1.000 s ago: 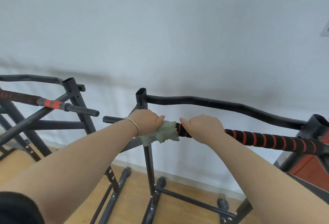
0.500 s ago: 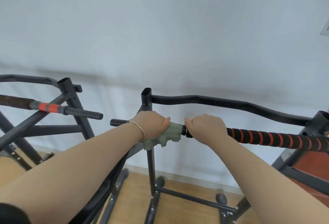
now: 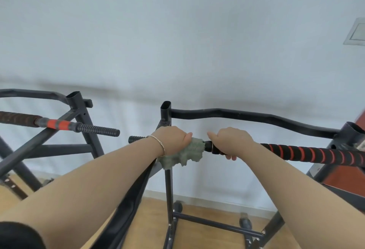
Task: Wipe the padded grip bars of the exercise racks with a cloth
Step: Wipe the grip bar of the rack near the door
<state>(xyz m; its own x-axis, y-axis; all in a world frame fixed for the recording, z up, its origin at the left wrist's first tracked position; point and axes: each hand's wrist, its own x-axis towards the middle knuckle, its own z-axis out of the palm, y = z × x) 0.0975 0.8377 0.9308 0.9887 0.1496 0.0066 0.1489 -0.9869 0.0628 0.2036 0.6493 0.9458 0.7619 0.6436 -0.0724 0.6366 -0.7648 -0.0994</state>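
Little change over the last second: both hands sit at about the same spot on the bar (image 3: 308, 153) and the view has only drifted slightly. Left hand (image 3: 171, 139) is closed around the green cloth (image 3: 189, 153), clamping it on the bar just right of the rack upright (image 3: 167, 179); loose cloth hangs below the fist. Right hand (image 3: 232, 142) is curled round the left end of the red-striped padding, fingertips showing underneath, probably steadying the bar. A short gap separates the hands, with the pad's black end collar visible in it. The cloth is therefore on the bare/ribbed section at the pad's left edge, not on the striped foam. A ribbed stub (image 3: 136, 139) pokes out left of the left hand. Progress looks like early or mid-pass on this bar: the whole striped run out to the right upright is uncovered, and the frames can't show whether it has been wiped. The second rack's bar (image 3: 59, 124), far left, has no hand or cloth on it; clean or not, can't tell. Likely remaining: the long striped run here, plus the other rack.
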